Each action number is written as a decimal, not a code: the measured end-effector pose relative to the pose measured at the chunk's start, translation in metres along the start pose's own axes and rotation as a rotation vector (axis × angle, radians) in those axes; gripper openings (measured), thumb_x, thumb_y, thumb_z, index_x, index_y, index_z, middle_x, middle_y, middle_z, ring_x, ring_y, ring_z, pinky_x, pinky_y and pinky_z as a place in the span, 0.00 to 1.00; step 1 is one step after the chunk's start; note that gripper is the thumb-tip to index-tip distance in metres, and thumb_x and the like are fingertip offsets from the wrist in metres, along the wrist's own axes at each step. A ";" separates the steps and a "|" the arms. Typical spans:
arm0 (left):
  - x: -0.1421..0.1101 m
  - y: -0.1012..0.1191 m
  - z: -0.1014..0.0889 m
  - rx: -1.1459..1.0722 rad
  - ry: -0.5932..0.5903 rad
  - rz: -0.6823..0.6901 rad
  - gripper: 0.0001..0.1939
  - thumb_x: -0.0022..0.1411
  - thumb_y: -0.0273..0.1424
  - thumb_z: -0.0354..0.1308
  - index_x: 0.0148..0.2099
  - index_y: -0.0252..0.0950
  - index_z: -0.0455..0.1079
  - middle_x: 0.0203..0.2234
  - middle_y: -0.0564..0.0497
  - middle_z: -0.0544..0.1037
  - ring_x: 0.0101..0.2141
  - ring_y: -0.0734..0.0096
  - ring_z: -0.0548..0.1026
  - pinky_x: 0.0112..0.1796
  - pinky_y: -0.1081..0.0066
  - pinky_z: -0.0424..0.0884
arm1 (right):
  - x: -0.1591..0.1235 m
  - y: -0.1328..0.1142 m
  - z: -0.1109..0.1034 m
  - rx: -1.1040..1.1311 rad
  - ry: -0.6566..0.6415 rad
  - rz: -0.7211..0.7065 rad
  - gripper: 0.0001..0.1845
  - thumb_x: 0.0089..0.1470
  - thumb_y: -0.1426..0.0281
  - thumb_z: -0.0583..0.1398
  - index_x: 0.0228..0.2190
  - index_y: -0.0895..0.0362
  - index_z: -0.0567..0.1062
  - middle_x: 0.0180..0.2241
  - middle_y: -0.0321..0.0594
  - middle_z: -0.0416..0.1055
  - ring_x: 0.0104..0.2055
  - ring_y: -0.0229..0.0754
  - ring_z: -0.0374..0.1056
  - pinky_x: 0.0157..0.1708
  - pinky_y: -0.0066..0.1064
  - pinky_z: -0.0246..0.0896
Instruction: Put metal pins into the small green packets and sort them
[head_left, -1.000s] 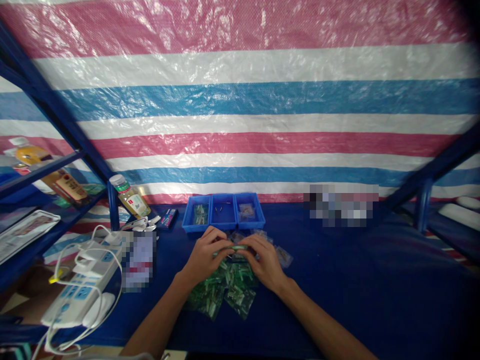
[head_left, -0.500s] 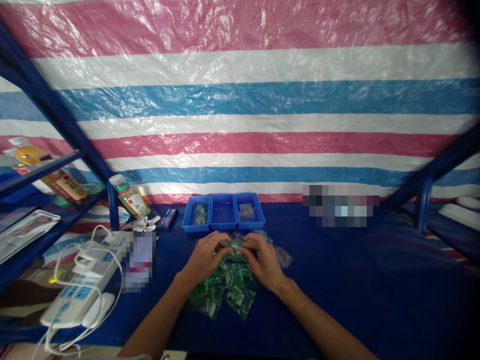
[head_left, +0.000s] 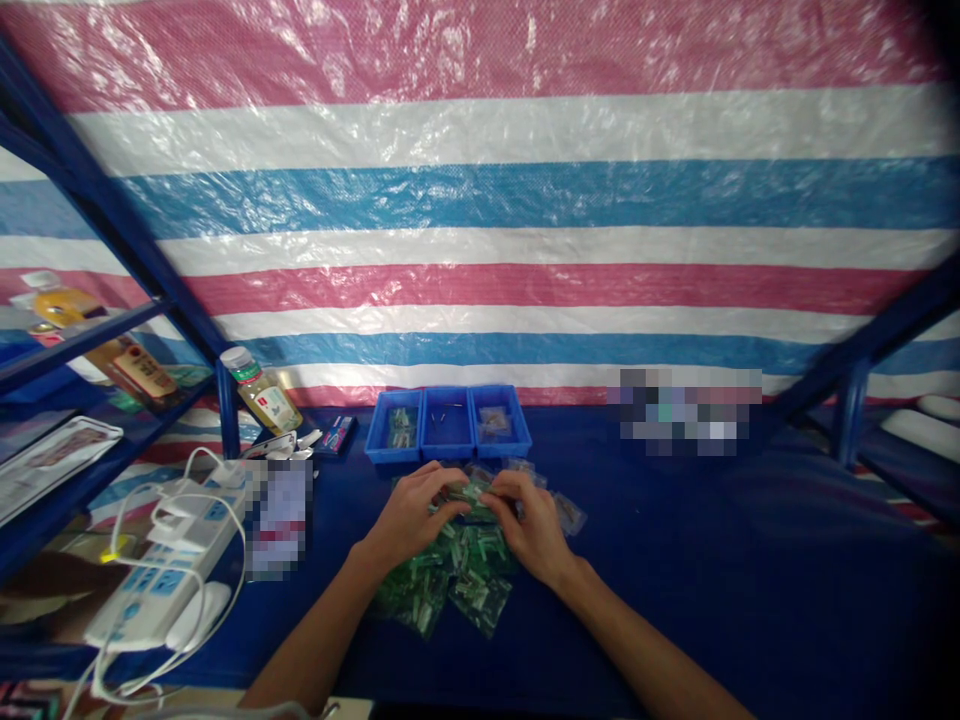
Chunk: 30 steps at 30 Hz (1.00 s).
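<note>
Fingers of my left hand and my right hand meet over a heap of small clear bags. Between them is a small plastic bag with green contents. My right thumb and forefinger pinch its right side. My left fingers and thumb curl round its left side, the thumb a little apart from the forefinger. Below the hands lie several bags with green pieces. Other bags with brownish contents lie beside and behind my right hand. The small details inside the held bag are hard to make out.
Behind the hands stand three joined blue bins with small parts and bags in them. At left are a drink bottle, a power strip with white cables and a small blue box. A blue frame and striped sheet enclose the table.
My left thumb and forefinger have parted slightly at the bag. My right fingers have shifted a little to the right. The heap and bins stay as they were.
</note>
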<state>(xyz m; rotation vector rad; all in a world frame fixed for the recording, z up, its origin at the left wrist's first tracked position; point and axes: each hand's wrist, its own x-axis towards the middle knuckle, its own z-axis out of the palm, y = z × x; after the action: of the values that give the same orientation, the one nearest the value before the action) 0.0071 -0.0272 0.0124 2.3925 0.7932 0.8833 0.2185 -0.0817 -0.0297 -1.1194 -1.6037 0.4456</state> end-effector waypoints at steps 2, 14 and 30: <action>0.000 -0.001 0.000 -0.001 0.006 -0.006 0.10 0.68 0.33 0.63 0.50 0.37 0.73 0.35 0.51 0.76 0.34 0.71 0.74 0.37 0.71 0.71 | 0.001 -0.002 -0.002 -0.009 -0.036 -0.033 0.06 0.66 0.67 0.59 0.44 0.53 0.72 0.32 0.38 0.76 0.29 0.42 0.73 0.30 0.31 0.68; 0.002 -0.001 -0.003 -0.008 0.094 0.012 0.12 0.69 0.36 0.61 0.52 0.37 0.76 0.33 0.49 0.77 0.32 0.69 0.72 0.36 0.70 0.71 | 0.008 -0.007 -0.008 -0.046 -0.132 -0.162 0.20 0.64 0.78 0.53 0.51 0.50 0.76 0.47 0.45 0.70 0.41 0.43 0.72 0.40 0.34 0.70; 0.003 -0.002 -0.006 0.111 0.056 0.105 0.11 0.71 0.36 0.58 0.40 0.34 0.77 0.26 0.50 0.72 0.32 0.68 0.68 0.36 0.68 0.64 | 0.008 -0.008 -0.007 -0.004 -0.107 -0.076 0.07 0.66 0.67 0.60 0.44 0.54 0.77 0.37 0.42 0.75 0.33 0.42 0.71 0.32 0.32 0.67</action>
<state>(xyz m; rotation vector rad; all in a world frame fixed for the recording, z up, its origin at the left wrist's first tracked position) 0.0041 -0.0222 0.0169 2.5361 0.7623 0.9750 0.2209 -0.0806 -0.0165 -1.0488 -1.7354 0.4592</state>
